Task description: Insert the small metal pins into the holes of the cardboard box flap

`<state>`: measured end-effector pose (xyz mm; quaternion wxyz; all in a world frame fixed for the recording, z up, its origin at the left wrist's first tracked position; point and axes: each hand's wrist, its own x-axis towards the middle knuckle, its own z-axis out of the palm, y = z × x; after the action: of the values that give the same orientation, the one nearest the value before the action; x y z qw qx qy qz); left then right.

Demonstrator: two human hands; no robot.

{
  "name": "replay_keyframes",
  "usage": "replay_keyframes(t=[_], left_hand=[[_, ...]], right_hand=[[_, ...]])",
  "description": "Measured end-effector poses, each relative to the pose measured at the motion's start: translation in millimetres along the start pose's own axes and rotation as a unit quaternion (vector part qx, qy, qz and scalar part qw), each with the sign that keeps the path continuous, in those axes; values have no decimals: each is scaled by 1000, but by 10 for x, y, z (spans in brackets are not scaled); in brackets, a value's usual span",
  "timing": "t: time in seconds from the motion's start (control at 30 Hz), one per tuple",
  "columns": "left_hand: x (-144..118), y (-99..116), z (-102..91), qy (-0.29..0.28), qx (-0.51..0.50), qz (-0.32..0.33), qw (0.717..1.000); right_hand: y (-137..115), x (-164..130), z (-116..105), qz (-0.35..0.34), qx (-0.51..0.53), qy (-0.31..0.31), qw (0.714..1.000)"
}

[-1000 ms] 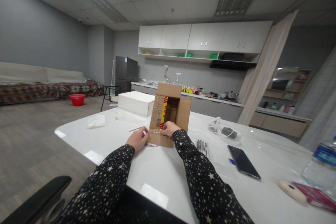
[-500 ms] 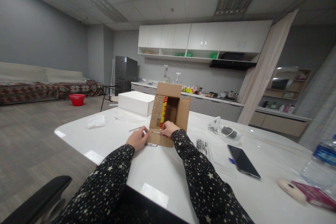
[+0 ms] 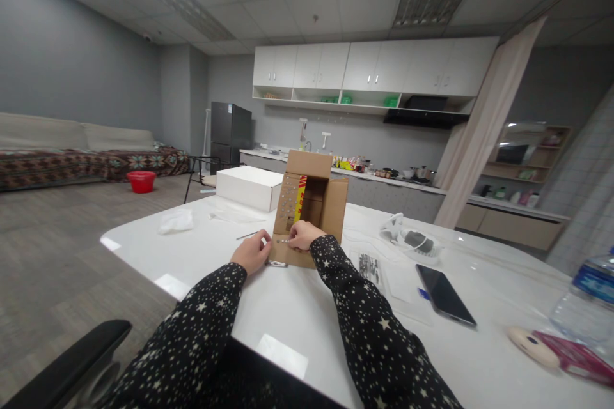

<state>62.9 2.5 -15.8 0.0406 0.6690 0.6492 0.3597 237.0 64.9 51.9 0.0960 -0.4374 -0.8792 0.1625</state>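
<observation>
An open cardboard box point(image 3: 336, 208) stands on its end, its lower flap point(image 3: 300, 258) resting on the table toward me. Small pale pieces point(image 3: 283, 241) sit in a row on that flap, and several more dot the left side flap beside a yellow-and-red strip point(image 3: 300, 197). My left hand point(image 3: 250, 252) is curled at the lower flap's left edge, thumb and forefinger touching it. Over the row, my right hand point(image 3: 306, 234) has its fingers pinched together; what lies between them is too small to make out. Thin metal pieces point(image 3: 277, 264) lie by the flap's near edge.
On the white table point(image 3: 283, 307) a white box point(image 3: 247, 188) stands behind left, near a crumpled plastic bag point(image 3: 175, 222). To the right are a bag of dark small parts point(image 3: 369, 267), a phone point(image 3: 445, 294), a white cabled device point(image 3: 418, 243) and a water bottle point(image 3: 588, 297).
My right hand has shifted slightly left along the row of small pieces, covering more of it. My left hand and the box look unmoved.
</observation>
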Motion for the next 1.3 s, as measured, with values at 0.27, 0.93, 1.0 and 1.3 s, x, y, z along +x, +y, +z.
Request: replay_keyframes(t=[0.27, 0.93, 1.0, 1.3], left_hand=[[2, 38, -23, 4, 18, -14, 1000], [9, 76, -46, -4, 29, -19, 999], [10, 74, -46, -1, 29, -17, 999], [11, 82, -44, 4, 19, -16, 1000]], right_hand=[[-174, -47, 19, -27, -13, -113, 993], [-242, 14, 224, -77, -123, -136, 980], [-245, 3, 222, -78, -122, -130, 981], [-277, -40, 213, -80, -129, -112, 982]])
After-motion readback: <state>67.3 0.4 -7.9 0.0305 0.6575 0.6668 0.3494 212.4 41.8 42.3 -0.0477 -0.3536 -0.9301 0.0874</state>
